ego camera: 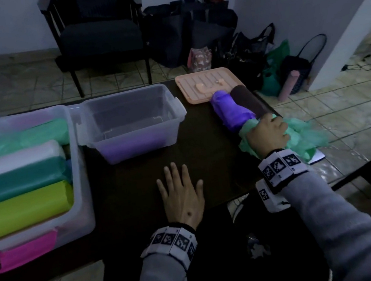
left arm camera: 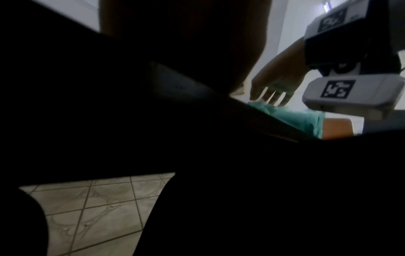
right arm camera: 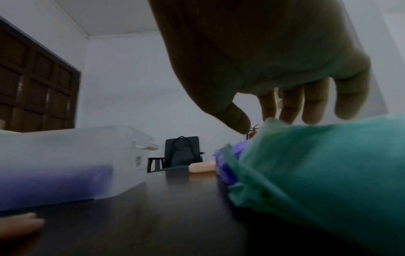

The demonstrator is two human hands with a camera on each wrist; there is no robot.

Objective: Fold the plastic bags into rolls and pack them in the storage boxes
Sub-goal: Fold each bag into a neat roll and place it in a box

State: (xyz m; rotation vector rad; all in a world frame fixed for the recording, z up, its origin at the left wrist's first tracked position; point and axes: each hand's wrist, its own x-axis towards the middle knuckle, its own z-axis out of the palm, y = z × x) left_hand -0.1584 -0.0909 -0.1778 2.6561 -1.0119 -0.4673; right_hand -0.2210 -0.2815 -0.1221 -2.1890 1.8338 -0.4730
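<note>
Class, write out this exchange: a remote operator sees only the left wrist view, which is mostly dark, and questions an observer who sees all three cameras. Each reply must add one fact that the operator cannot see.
Operator: My view is nearly black. What is the left hand doing?
Observer: The left hand lies flat on the dark table, fingers straight, holding nothing.
Operator: I see the right hand over something green. What lies beyond it?
Observer: Past the right hand and the green bag lies a crumpled purple bag.
Operator: Any room in a box?
Observer: The smaller clear box holds only one purple roll.
</note>
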